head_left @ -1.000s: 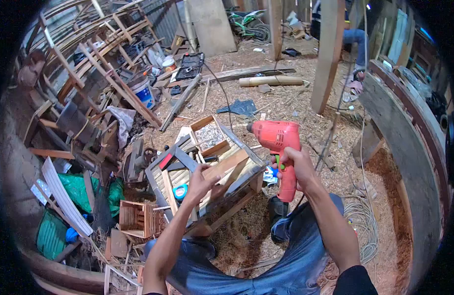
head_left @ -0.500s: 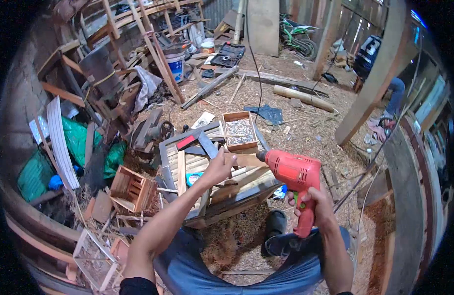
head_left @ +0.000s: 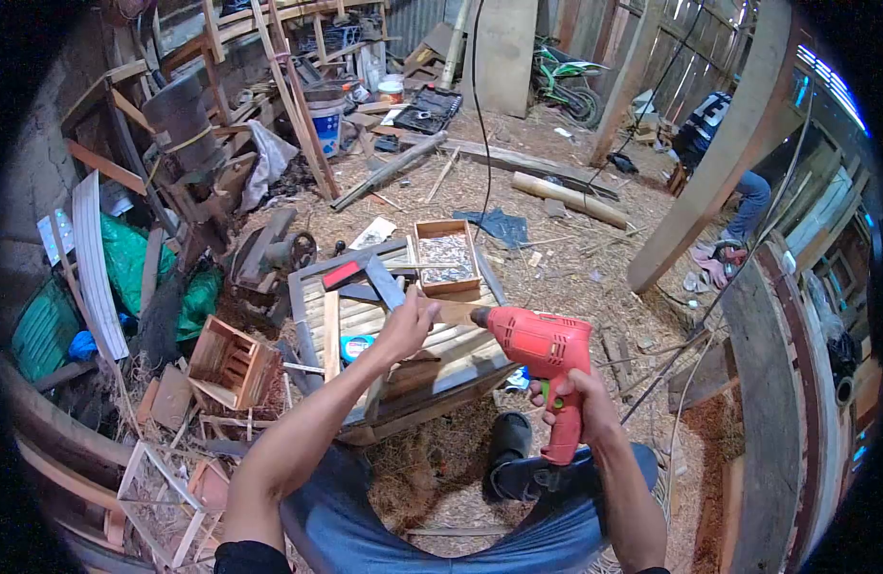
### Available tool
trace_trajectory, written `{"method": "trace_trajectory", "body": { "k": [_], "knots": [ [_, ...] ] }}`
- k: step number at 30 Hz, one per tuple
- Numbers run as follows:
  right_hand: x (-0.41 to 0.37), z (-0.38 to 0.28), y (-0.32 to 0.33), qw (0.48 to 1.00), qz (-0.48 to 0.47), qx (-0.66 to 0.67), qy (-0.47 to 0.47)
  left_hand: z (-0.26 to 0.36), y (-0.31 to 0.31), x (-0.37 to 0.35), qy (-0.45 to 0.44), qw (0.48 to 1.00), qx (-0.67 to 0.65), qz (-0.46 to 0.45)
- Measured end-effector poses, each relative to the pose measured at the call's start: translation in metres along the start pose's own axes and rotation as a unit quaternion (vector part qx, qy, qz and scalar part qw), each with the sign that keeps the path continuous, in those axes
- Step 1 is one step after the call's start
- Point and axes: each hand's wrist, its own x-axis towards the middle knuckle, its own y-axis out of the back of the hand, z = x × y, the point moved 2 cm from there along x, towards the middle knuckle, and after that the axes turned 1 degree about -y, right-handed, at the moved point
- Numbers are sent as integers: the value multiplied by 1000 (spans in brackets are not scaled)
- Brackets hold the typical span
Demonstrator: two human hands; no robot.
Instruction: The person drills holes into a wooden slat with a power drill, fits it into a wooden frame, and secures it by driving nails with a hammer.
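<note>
A red power drill is in my right hand, fingers wrapped round its grip, with its nose pointing left. My left hand is closed on one end of a short flat wooden piece. The other end of that piece meets the drill's front in this view. Both hands are over a slatted wooden bench. Just beyond the piece stands a wooden box of small metal fasteners. A grey metal bar and a red block lie beyond my left hand; a blue-and-white round item lies nearer me.
An open wooden box stands left of the bench. Wood shavings cover the floor, with a bamboo pole and a timber post further off. Another person sits behind the post. A black cable hangs down in the background.
The view has turned slightly, so the surroundings appear further left. Both hands keep their holds on the drill and the wooden piece.
</note>
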Motion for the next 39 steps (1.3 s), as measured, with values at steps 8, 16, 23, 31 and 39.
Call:
{"method": "trace_trajectory", "body": {
  "k": [8,16,23,31,39],
  "knots": [
    [3,2,1,1000,3,0,8,-1,-1,-3,9,1000,-9,-9],
    [7,4,5,1000,-10,9,5,-7,-4,2,-1,1000,8,20],
    [14,14,21,999,19,-8,-30,-1,-3,-1,-25,999,9,36],
    [14,13,8,999,5,10,-34,-7,-1,0,13,999,33,11],
    [15,13,10,999,24,1,-36,-5,0,-1,34,999,-18,10]
  ]
}}
